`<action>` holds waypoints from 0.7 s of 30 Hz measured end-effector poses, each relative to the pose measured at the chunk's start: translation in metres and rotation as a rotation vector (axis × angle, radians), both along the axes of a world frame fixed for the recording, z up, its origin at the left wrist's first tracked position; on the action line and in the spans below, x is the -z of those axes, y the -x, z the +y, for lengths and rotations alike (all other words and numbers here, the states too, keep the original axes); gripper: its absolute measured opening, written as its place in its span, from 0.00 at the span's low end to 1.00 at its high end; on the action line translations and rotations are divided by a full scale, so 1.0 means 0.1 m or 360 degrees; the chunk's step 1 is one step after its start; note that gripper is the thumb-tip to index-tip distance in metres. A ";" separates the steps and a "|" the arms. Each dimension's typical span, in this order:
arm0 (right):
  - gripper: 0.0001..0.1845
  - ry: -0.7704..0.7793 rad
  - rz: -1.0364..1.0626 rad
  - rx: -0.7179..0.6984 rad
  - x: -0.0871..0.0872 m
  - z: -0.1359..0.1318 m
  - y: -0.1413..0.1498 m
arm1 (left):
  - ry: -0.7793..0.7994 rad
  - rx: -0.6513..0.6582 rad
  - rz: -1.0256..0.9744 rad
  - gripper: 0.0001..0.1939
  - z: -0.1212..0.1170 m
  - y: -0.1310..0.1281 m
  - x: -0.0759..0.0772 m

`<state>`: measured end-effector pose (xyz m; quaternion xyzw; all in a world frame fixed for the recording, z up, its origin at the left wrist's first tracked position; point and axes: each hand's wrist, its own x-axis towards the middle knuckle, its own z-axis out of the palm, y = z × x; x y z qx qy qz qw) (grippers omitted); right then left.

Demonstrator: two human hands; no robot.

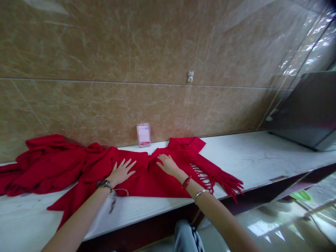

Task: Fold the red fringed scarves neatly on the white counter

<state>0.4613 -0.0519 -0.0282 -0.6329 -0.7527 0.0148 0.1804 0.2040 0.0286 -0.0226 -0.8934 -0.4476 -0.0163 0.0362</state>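
A long red scarf (168, 182) with a fringe at its right end lies along a white tabletop. My left hand (122, 173) rests flat on the cloth left of the middle, fingers spread. Farther right, my right hand (168, 164) also lies on the scarf, its fingers stretched out and fairly close together. Between the hands the fabric is spread fairly smooth. To the left it is bunched in thick folds, and one corner hangs toward the front edge. Near the fringe, part of the scarf is folded over toward the wall.
A small blurred card or box (143, 135) stands against the brown tiled wall (105, 112) behind the scarf. The white table (252, 157) runs right to a dark grey boxy appliance (304, 108). A small white cat-shaped hook (190, 76) is on the wall. A green basin (301, 195) sits low at right.
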 end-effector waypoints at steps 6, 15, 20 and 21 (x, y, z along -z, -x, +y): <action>0.30 0.0090 -0.0226 0.0209 0.22 -0.18 -0.48 | -0.0010 -0.0292 0.0029 0.28 0.25 0.43 0.18; 0.29 0.0064 -0.0138 0.0114 0.27 0.05 0.19 | -0.0106 -0.0404 0.0061 0.27 0.22 0.60 0.13; 0.27 -0.0018 -0.0053 0.0019 0.06 0.09 0.06 | -0.0292 -0.0237 0.0044 0.24 0.07 0.16 -0.18; 0.27 -0.0075 -0.0065 0.0083 0.00 0.07 -0.06 | -0.0309 -0.0183 -0.0027 0.24 0.05 0.02 -0.24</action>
